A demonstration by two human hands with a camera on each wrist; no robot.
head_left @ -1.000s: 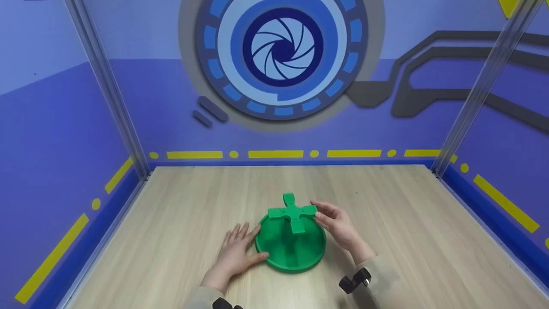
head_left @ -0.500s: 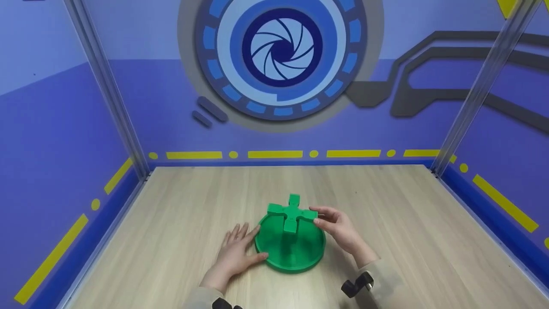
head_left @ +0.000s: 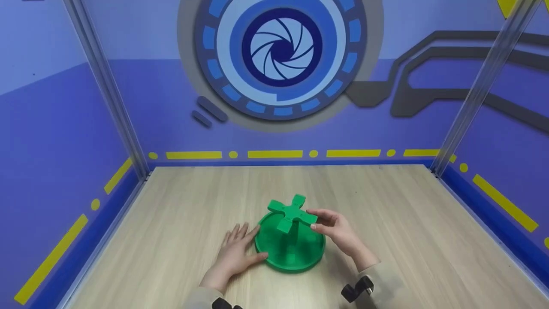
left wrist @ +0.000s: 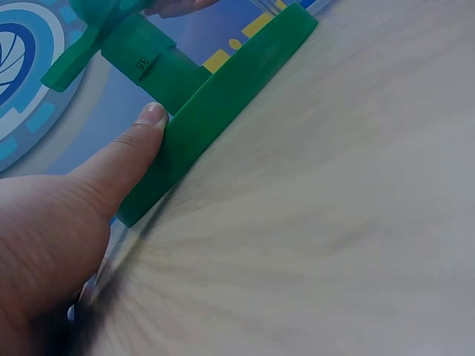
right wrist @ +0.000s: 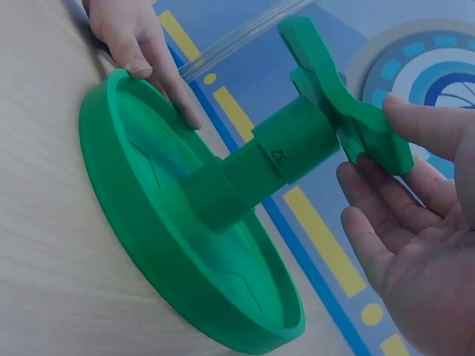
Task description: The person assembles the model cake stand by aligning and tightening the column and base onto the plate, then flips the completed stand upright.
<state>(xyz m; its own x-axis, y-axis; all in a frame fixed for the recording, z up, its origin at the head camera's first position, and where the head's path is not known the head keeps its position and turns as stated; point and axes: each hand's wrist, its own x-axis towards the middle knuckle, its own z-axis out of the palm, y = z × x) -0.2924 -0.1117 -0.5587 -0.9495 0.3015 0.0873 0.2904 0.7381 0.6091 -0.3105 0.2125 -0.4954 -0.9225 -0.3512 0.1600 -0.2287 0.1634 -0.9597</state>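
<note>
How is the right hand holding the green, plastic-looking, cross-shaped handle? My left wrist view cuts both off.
Observer: In the right wrist view, the right hand holds one arm of the green cross-shaped handle between thumb and fingers.
Operator: And the left hand? I see mainly its thumb.
Observer: In the head view, its fingers are spread, with the index fingertip at the rim of the green, round, shallow dish.

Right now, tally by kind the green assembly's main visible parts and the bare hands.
Green round rimmed base: 1
Green stepped cylindrical post: 1
Green four-armed cross: 1
Bare left hand and right hand: 2
Total: 5
</note>
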